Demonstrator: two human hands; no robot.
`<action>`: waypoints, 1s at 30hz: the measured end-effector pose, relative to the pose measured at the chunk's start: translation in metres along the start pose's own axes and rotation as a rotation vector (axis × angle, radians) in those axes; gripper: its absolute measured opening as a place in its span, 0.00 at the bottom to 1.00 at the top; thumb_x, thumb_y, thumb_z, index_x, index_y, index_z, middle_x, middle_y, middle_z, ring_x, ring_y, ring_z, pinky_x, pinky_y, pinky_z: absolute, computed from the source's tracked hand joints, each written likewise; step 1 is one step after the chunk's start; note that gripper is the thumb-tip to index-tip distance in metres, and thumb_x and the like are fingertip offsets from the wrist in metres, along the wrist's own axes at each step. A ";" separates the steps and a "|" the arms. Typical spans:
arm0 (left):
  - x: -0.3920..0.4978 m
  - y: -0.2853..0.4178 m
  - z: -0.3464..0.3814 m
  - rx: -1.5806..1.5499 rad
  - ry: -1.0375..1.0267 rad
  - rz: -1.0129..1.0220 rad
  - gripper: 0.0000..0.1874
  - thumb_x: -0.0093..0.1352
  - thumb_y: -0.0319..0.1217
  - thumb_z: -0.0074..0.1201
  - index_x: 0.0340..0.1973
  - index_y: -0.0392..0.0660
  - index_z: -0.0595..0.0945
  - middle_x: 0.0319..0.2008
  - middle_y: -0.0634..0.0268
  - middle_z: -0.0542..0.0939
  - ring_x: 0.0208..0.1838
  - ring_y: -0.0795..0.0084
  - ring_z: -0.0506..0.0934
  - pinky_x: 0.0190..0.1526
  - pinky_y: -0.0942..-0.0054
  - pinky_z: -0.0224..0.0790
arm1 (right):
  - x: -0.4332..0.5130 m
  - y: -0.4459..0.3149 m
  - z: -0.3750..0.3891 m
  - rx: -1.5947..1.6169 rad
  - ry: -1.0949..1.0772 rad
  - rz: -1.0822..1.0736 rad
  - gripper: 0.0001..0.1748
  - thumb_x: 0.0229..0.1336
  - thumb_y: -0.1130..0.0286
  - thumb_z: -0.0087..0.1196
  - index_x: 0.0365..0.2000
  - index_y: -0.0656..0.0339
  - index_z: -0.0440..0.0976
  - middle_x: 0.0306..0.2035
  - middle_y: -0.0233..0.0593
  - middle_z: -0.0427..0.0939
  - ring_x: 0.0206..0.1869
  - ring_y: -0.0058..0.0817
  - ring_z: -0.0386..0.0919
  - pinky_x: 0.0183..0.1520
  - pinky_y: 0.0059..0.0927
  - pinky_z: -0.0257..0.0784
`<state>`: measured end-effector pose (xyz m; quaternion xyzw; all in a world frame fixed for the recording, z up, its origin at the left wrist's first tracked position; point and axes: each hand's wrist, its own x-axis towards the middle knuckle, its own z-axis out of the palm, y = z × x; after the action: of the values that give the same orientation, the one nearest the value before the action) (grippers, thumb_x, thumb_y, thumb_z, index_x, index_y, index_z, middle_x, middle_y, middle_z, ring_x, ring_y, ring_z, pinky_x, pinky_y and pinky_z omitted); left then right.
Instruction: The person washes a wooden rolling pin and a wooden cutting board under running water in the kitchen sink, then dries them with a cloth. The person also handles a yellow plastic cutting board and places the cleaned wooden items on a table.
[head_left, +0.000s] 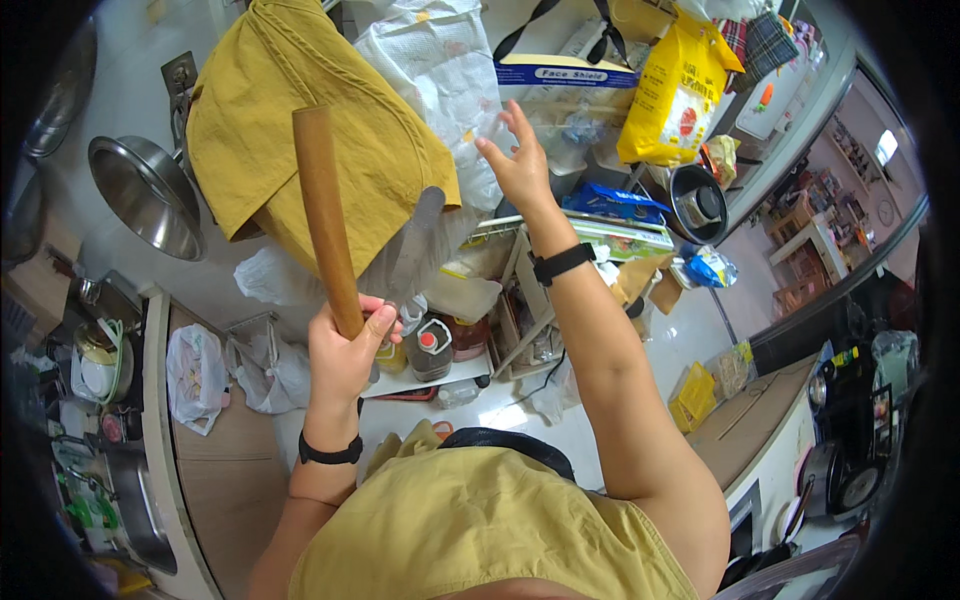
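Note:
My left hand (343, 351) is closed around the lower end of a wooden rolling pin (324, 217), which points up and away from me. A grey flat-bladed tool (417, 236), blurred and perhaps a spatula, rises from the same hand. Its exact kind is unclear. Behind the rolling pin hangs a mustard-coloured cloth (367, 142), apparently an apron. My right hand (526, 169) is raised with fingers apart and holds nothing. Nearest to it is a white woven plastic sack (442, 82); whether the fingertips touch it I cannot tell.
A steel bowl (146, 199) hangs at left, above a counter with a sink (139, 502). Ahead, a shelf rack (525, 330) holds bottles and bags near a black-capped jug (430, 360). A yellow printed bag (679, 94) stands at right, above a dark pot (699, 202).

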<state>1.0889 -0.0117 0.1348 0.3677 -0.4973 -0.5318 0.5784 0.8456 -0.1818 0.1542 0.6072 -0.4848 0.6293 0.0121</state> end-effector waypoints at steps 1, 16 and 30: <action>0.002 0.002 0.003 0.016 0.013 0.001 0.07 0.62 0.24 0.55 0.33 0.35 0.73 0.24 0.60 0.77 0.25 0.75 0.76 0.27 0.79 0.70 | 0.005 0.007 0.002 -0.038 -0.073 -0.017 0.22 0.46 0.63 0.61 0.43 0.59 0.72 0.40 0.49 0.75 0.38 0.38 0.73 0.42 0.35 0.67; 0.048 0.019 0.093 0.063 0.266 0.149 0.10 0.63 0.32 0.57 0.34 0.38 0.75 0.24 0.64 0.79 0.22 0.81 0.74 0.21 0.85 0.61 | 0.042 -0.003 -0.058 0.652 -0.623 0.429 0.22 0.54 0.63 0.53 0.45 0.67 0.71 0.41 0.42 0.76 0.42 0.33 0.75 0.46 0.34 0.69; 0.076 0.013 0.158 0.107 0.228 0.332 0.06 0.63 0.24 0.54 0.30 0.36 0.72 0.19 0.65 0.74 0.19 0.79 0.72 0.21 0.80 0.64 | -0.003 -0.053 -0.051 0.886 -0.496 0.338 0.08 0.57 0.73 0.48 0.36 0.68 0.71 0.25 0.34 0.77 0.26 0.18 0.73 0.27 0.21 0.68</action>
<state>0.9352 -0.0680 0.1982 0.3687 -0.5098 -0.3572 0.6904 0.8398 -0.1199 0.1937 0.5981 -0.2520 0.6044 -0.4621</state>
